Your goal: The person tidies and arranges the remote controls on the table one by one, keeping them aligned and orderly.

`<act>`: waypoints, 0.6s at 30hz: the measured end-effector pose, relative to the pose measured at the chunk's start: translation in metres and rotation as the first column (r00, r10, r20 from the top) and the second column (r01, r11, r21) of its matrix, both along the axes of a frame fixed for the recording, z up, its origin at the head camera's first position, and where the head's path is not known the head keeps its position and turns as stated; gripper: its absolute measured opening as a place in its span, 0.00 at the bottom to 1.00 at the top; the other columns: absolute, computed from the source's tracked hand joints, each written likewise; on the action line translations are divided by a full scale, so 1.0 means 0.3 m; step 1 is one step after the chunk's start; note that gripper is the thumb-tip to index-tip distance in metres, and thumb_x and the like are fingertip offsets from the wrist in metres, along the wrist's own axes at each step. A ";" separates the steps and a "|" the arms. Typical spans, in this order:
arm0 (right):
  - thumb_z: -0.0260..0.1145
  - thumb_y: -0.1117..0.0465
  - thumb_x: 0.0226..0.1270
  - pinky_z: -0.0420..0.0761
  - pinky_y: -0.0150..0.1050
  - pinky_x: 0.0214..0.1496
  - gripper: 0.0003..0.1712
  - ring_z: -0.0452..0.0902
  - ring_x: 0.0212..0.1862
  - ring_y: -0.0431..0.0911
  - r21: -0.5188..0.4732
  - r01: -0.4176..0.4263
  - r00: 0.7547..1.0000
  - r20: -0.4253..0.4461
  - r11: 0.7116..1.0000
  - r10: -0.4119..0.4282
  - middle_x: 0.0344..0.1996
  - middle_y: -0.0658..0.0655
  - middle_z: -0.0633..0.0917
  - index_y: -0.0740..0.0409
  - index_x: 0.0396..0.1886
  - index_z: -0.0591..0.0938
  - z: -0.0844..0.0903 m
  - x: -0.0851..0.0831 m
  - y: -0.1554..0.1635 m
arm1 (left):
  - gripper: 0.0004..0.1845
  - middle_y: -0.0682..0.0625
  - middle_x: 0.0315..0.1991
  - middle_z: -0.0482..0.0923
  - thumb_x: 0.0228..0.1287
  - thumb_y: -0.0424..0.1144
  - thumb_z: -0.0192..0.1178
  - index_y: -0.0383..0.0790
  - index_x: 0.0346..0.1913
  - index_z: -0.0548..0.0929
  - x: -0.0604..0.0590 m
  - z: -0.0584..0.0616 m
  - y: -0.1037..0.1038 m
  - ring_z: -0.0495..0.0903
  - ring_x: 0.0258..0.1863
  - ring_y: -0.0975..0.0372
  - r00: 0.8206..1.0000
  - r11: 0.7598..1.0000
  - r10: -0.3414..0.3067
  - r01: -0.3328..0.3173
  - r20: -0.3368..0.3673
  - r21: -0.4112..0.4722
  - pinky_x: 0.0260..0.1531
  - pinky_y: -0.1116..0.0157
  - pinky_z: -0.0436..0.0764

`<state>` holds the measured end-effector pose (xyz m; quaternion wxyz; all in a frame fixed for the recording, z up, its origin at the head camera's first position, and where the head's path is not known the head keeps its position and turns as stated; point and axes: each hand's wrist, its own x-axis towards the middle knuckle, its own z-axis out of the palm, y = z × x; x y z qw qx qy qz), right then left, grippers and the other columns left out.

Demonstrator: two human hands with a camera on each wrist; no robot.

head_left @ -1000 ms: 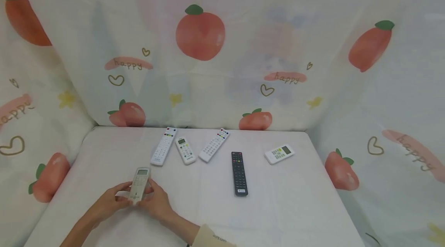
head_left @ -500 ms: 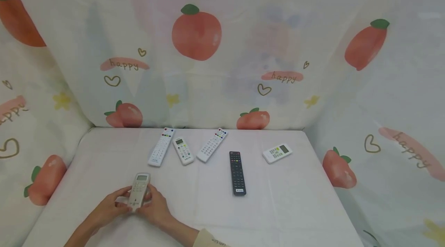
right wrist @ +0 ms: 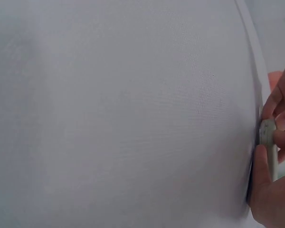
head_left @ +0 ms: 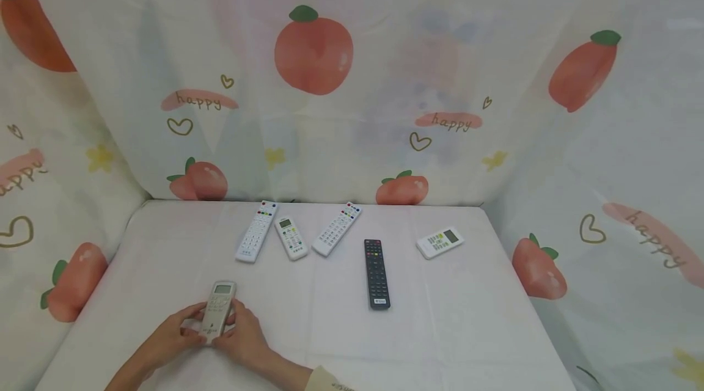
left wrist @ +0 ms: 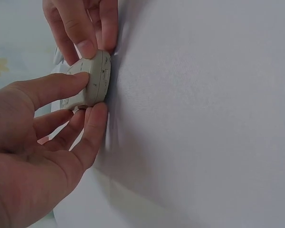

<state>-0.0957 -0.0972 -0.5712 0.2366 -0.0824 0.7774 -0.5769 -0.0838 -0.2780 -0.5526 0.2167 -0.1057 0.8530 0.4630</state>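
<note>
A beige-grey remote control [head_left: 218, 310] with a small screen at its far end is held low over the near left of the table, between both hands. My left hand [head_left: 165, 340] grips its left edge, thumb near the lower corner. From the other side my right hand [head_left: 244, 335] pinches the right edge. In the left wrist view the left thumb lies on top of the remote control [left wrist: 99, 78] and fingertips reach beneath it; whether it touches the cloth I cannot tell. The right wrist view catches only the remote's end [right wrist: 267, 132] and parts of the hands.
Farther back lie a long white remote [head_left: 256, 232], a small white remote with a screen [head_left: 291, 238] and another long white one [head_left: 337, 230]. A black remote [head_left: 376, 274] lies right of centre, a white one [head_left: 440, 242] beyond it. Printed curtains [head_left: 330, 134] enclose the white table [head_left: 440, 330].
Both hands have brought the beige-grey remote control a little nearer to me, keeping their hold on it. The other remotes lie where they were; the head view has shifted slightly.
</note>
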 end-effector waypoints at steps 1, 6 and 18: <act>0.73 0.71 0.57 0.79 0.28 0.35 0.45 0.75 0.31 0.34 -0.001 -0.004 1.000 -0.003 1.000 0.004 0.36 0.44 0.74 0.61 0.73 0.64 0.000 0.001 -0.002 | 0.44 0.30 0.61 0.68 0.55 0.34 0.72 0.27 0.72 0.62 0.003 -0.001 -0.003 0.77 0.40 0.58 1.000 1.000 0.002 -0.002 0.001 -0.001 0.40 0.61 0.76; 0.73 0.71 0.57 0.79 0.28 0.35 0.44 0.75 0.32 0.33 0.006 -0.020 1.000 -0.014 1.000 0.020 0.37 0.45 0.73 0.60 0.73 0.65 0.007 0.009 -0.013 | 0.44 0.30 0.61 0.68 0.55 0.35 0.72 0.27 0.72 0.61 0.014 0.001 -0.014 0.77 0.40 0.58 1.000 1.000 0.013 -0.013 0.006 0.001 0.39 0.61 0.76; 0.73 0.71 0.58 0.79 0.27 0.34 0.43 0.76 0.31 0.32 0.051 -0.062 0.998 -0.028 0.997 0.063 0.36 0.45 0.73 0.64 0.72 0.65 0.005 0.027 -0.045 | 0.44 0.30 0.59 0.68 0.56 0.36 0.72 0.26 0.72 0.61 0.039 -0.017 -0.052 0.76 0.39 0.57 0.999 1.000 0.031 -0.031 0.021 -0.002 0.38 0.61 0.76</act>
